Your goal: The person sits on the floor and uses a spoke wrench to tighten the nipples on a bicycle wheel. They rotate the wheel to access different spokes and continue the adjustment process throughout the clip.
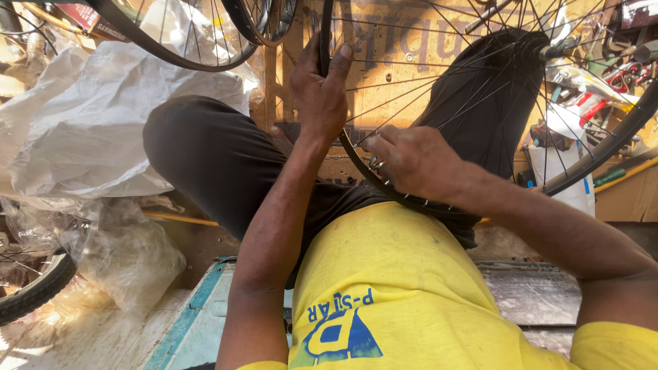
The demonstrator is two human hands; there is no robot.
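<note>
Brown lettered cardboard sheet behind spokes

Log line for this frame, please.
left hand: grips wheel rim | right hand: fingers at spokes by rim | wheel between knees

- Single view, from a camera worn on the person's head; there is no second view, so no part of the scene is shared.
- It faces steeply down and forward along the wearer's own body: the yellow shirt fills the lower edge and the dark-trousered knees sit at mid-frame.
- Range is close: the left hand and right hand on the wheel rim lie near the centre.
- The upper edge reaches a wooden board beyond the spokes.
</note>
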